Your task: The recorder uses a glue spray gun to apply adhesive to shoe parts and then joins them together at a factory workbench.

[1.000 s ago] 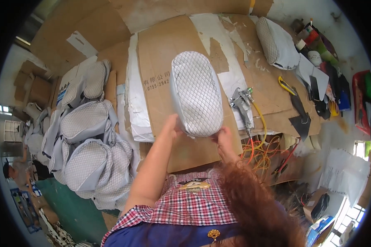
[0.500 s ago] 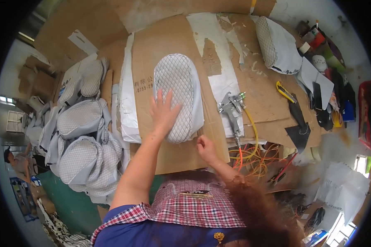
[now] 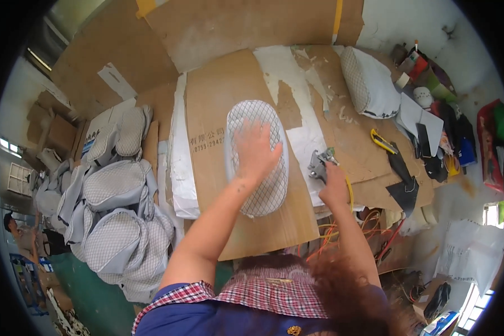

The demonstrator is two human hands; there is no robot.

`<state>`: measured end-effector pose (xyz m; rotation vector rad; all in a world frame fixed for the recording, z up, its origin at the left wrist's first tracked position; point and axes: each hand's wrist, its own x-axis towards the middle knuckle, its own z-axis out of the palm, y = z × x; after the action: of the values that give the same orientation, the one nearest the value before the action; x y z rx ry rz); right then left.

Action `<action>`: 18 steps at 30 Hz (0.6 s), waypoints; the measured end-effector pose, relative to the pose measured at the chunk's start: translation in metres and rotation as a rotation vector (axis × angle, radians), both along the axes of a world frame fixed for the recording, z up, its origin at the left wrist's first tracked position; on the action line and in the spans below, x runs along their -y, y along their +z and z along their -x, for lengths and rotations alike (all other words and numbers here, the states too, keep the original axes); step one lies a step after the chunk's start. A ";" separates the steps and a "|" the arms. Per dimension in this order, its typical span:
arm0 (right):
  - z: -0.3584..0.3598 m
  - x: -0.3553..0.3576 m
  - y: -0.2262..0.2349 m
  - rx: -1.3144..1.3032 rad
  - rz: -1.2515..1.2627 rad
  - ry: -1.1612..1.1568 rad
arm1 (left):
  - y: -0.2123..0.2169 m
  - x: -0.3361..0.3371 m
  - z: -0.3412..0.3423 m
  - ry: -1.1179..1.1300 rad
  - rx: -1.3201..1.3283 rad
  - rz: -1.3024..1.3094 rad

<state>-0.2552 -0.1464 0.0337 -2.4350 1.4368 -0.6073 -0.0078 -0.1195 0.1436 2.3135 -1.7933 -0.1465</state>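
A long oval padded piece (image 3: 269, 193), quilted grey-white on top with a plain pale side, lies on the brown cardboard sheet (image 3: 213, 185) in front of me. My left hand (image 3: 256, 150) rests flat over its upper middle, fingers spread and slightly blurred. To its right, my right hand (image 3: 335, 187) closes round the handle of a metal spray gun (image 3: 318, 166), hiding most of the grip. The gun's head points away from me, above white paper. A yellow hose (image 3: 350, 193) runs down beside that hand.
Grey quilted pieces (image 3: 120, 185) are heaped at the left. Another padded piece (image 3: 369, 84) lies at the back right. A yellow cutter (image 3: 383, 141) and a black triangular scrap (image 3: 403, 193) are right of the gun. Orange hoses (image 3: 330, 235) tangle below the table edge.
My right hand has moved right from beside the padded piece and taken hold of the spray gun. The piece has straightened; my left hand has shifted further up it.
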 end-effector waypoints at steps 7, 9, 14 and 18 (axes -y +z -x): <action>0.050 -0.008 0.108 0.658 -0.549 0.091 | -0.061 0.026 -0.055 0.046 0.015 -0.042; 0.043 -0.013 0.117 0.375 -0.438 0.094 | -0.062 0.015 -0.050 0.062 0.010 -0.028; 0.012 -0.086 -0.066 0.020 0.166 0.150 | -0.033 -0.043 -0.006 0.069 -0.149 0.042; -0.004 -0.095 -0.106 0.098 0.261 -0.032 | -0.067 -0.087 -0.006 0.015 -0.089 0.051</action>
<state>-0.2511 -0.0514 -0.0728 -2.5359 1.4390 -0.9630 -0.0021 -0.0322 0.0763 2.2478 -1.7162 -0.1960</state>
